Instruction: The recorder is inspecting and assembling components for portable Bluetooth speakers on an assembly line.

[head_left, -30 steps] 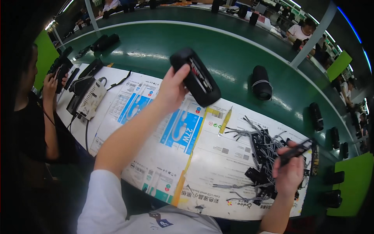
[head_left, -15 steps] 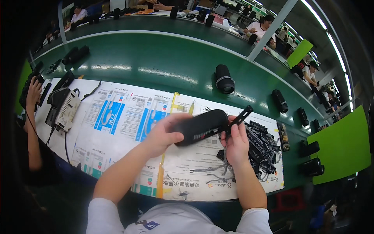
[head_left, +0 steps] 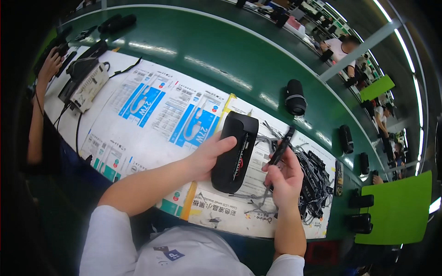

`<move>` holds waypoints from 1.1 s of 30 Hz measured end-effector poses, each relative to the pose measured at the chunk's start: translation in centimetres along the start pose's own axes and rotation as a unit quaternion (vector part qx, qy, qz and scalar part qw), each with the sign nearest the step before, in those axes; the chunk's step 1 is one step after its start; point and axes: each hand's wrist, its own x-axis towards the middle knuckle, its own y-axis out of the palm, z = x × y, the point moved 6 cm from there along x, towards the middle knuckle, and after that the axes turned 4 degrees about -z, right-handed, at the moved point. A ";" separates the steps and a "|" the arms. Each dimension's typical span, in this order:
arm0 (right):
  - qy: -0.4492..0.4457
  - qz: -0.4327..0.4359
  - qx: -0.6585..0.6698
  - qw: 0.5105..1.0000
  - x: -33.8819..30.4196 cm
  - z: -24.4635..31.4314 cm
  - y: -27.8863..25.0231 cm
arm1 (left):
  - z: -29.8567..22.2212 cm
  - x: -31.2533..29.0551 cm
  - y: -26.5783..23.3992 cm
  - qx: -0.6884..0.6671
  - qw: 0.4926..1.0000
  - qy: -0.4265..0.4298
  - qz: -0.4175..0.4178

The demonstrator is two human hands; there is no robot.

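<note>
My left hand (head_left: 207, 156) is closed round a black, rounded-end speaker body (head_left: 225, 174), its thumb across the front. A long slot in that body faces up and shows small parts and red wires inside. To the right of it, my right hand (head_left: 286, 179) pinches a narrow black strip (head_left: 282, 146), tilted upward and apart from the speaker. Grey cord (head_left: 263, 193) hangs by the right fingers; whether it joins the strip I cannot tell. Beside this hand lies a pile of black strips with grey cords (head_left: 315, 181).
Printed cardboard sheets (head_left: 152, 138) cover the green bench (head_left: 207, 69). A boxy white device (head_left: 87, 87) with cables stands at left, near a co-worker's hand (head_left: 51, 64). A black cylindrical speaker (head_left: 294, 99) stands beyond the cardboard; several more line the right side by a green panel (head_left: 396, 207).
The speaker has turned from lying sideways to nearly upright, its slot now facing me. My right hand has drawn the strip away from it and tilted it. The whole view has shifted.
</note>
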 end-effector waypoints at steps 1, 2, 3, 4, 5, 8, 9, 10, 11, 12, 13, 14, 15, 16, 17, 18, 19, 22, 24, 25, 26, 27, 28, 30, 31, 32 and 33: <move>-0.069 0.013 -0.062 0.996 -0.1 0.0 0.2 | 0.1 0.0 -0.3 -0.003 1.000 0.004 -0.005; -0.139 0.026 -0.122 0.982 -0.4 0.0 0.4 | -0.2 0.0 -0.4 0.001 0.999 0.049 -0.016; -0.125 0.021 -0.179 0.976 -0.8 -0.1 0.4 | -0.6 0.0 -0.5 0.005 0.995 0.093 -0.026; -0.132 0.027 -0.197 0.971 -1.1 -0.4 0.7 | -0.6 0.0 -0.5 0.003 0.995 0.094 -0.030; -0.155 0.028 -0.242 0.957 -1.2 -0.2 1.3 | -1.0 -0.1 -0.3 -0.014 0.991 0.128 -0.029; -0.207 0.071 -0.293 0.931 -1.6 -0.3 2.4 | -1.3 0.0 0.0 -0.028 0.984 0.176 -0.022; -0.205 0.073 -0.290 0.932 -1.6 -0.1 2.8 | -1.5 0.0 -0.1 -0.025 0.981 0.191 -0.018; -0.215 0.078 -0.308 0.924 -1.7 0.2 3.2 | -1.5 0.0 -0.2 -0.024 0.981 0.190 -0.021; -0.225 0.083 -0.325 0.915 -1.7 0.3 3.6 | -1.2 0.1 -0.2 -0.060 0.987 0.146 -0.011; -0.238 0.080 -0.308 0.918 -1.6 0.2 3.4 | -0.7 0.1 -0.1 -0.097 0.990 0.101 0.001; -0.236 0.078 -0.307 0.919 -1.6 0.2 3.3 | -0.8 0.0 -0.1 -0.096 0.990 0.098 -0.001; -0.224 0.074 -0.302 0.924 -1.7 0.3 3.2 | -0.7 -0.1 0.0 -0.104 0.991 0.077 -0.004; -0.213 0.071 -0.298 0.928 -1.7 0.3 3.1 | -0.5 -0.1 0.1 -0.113 0.992 0.058 -0.007; -0.231 0.077 -0.303 0.921 -1.7 0.4 3.1 | -0.5 -0.1 0.2 -0.112 0.992 0.056 -0.008; -0.231 0.076 -0.302 0.922 -1.7 0.4 3.2 | -0.4 -0.1 0.3 -0.116 0.992 0.050 0.000; -0.235 0.068 -0.293 0.924 -1.7 0.4 3.3 | -0.3 0.0 0.3 -0.122 0.992 0.043 0.006; -0.240 0.059 -0.284 0.926 -1.6 0.5 3.3 | -0.3 0.0 0.3 -0.121 0.992 0.042 0.004; -0.254 0.079 -0.341 0.902 -1.9 1.0 3.8 | 0.2 -0.1 0.3 -0.126 0.991 0.033 0.015; -0.277 0.074 -0.350 0.892 -2.0 1.1 3.9 | 0.0 0.2 -0.5 -0.041 0.993 0.110 -0.011; -0.300 0.070 -0.359 0.881 -2.2 1.3 4.0 | -0.2 0.2 -0.2 -0.046 0.991 0.129 0.006; -0.299 0.068 -0.360 0.881 -2.1 1.2 4.0 | -0.2 0.2 -0.1 -0.046 0.991 0.127 0.007; -0.313 0.066 -0.371 0.872 -2.1 1.3 4.1 | -0.4 0.2 -0.1 -0.029 0.988 0.149 0.003; -0.327 0.064 -0.383 0.862 -2.2 1.4 4.2 | -0.6 0.1 -0.1 -0.012 0.985 0.171 -0.001; -0.336 0.061 -0.396 0.852 -2.4 1.4 4.4 | -0.6 0.1 -0.2 0.006 0.984 0.178 -0.011; -0.346 0.060 -0.408 0.843 -2.5 1.4 4.6 | -0.7 0.1 -0.4 0.023 0.982 0.186 -0.022; -0.346 0.060 -0.407 0.843 -2.5 1.4 4.6 | -0.7 0.1 -0.4 0.024 0.982 0.187 -0.022; -0.350 0.059 -0.414 0.838 -2.5 1.4 4.6 | -0.7 0.0 -0.4 0.030 0.980 0.194 -0.029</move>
